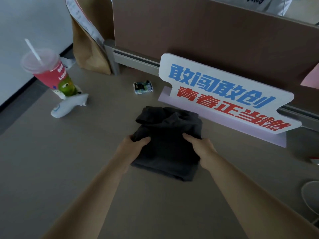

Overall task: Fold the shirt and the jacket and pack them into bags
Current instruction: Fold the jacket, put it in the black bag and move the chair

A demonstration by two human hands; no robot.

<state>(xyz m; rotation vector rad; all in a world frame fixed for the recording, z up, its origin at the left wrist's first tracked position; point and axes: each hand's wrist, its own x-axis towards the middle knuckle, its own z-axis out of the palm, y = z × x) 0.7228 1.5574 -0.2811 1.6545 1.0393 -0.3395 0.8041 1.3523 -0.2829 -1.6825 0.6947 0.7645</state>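
Observation:
A dark grey garment [167,135], folded into a thick rectangle, lies on the grey-brown table [69,161] in front of me. My left hand [133,145] grips its left edge, thumb on top and fingers under the cloth. My right hand [202,147] grips the right edge the same way, thumb on top. A brown paper bag [89,49] stands at the back left against the partition. A white bag [269,4] shows at the top right behind the partition.
A pink drink cup with a straw [50,71] stands at the left, a white plush toy [69,105] beside it. A small patterned box [143,87] lies behind the garment. A printed sign [224,94] leans on the brown partition [189,28]. A white cable [309,197] lies at the right edge.

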